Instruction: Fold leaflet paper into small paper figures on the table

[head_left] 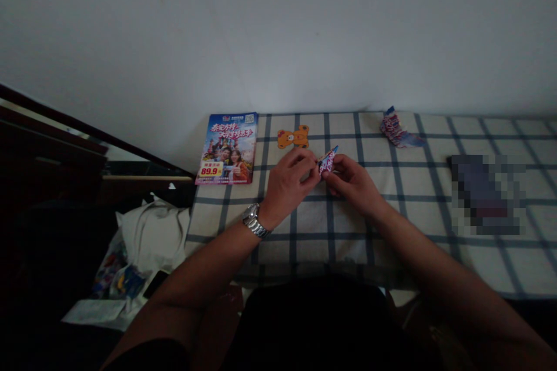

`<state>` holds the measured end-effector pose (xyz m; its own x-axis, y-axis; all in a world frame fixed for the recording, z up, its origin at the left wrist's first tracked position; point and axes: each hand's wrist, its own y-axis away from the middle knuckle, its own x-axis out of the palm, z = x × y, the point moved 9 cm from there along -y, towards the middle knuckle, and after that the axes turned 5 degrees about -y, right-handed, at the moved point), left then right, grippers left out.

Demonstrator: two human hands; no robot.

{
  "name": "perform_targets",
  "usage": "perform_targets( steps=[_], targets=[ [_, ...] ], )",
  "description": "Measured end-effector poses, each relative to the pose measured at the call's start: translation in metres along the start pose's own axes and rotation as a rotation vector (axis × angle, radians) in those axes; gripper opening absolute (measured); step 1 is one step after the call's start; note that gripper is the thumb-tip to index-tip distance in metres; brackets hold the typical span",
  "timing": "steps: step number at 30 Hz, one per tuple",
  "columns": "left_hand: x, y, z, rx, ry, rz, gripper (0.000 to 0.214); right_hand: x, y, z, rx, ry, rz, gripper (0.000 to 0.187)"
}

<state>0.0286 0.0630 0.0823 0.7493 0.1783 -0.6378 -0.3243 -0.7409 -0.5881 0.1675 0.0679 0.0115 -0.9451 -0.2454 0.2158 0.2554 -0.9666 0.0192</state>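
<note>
Both hands meet over the middle of the checked cloth, pinching a small folded piece of printed paper (327,163) in blue, red and white. My left hand (293,178), with a metal watch (256,220) on its wrist, has its fingers closed at the paper's left side. From the right, my right hand (351,182) grips the other edge between thumb and fingers. Just beyond the left hand lies a flat brown bear figure (293,137). A stack of colourful printed flyers (228,151) rests to the left of it.
A crumpled, folded paper piece (395,128) sits near the wall at the back right. Farther right is a blurred-out dark rectangular object (481,188). The checked cloth (426,208) covers the surface against a white wall (304,29). White bags (152,232) stand at the lower left.
</note>
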Motion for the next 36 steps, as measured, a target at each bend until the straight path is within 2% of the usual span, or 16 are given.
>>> perform_targets(
  steps=[9, 14, 24, 36],
  targets=[
    [-0.0023, -0.0033, -0.0002, 0.035, 0.116, 0.0, 0.008, 0.0011, 0.0005, 0.0062, -0.028, -0.004, 0.03, 0.032],
    [-0.0014, -0.0026, 0.0007, 0.055, 0.099, 0.018, 0.007, 0.002, 0.001, 0.0048, -0.025, -0.014, 0.046, 0.03],
    [-0.0049, -0.0037, -0.0024, 0.044, 0.078, -0.021, 0.013, 0.0063, 0.0016, 0.004, -0.003, -0.01, 0.062, 0.033],
    [0.002, -0.0037, -0.0006, 0.039, 0.115, 0.061, 0.005, 0.0014, 0.0008, 0.0047, 0.003, 0.016, 0.047, 0.034]
  ],
)
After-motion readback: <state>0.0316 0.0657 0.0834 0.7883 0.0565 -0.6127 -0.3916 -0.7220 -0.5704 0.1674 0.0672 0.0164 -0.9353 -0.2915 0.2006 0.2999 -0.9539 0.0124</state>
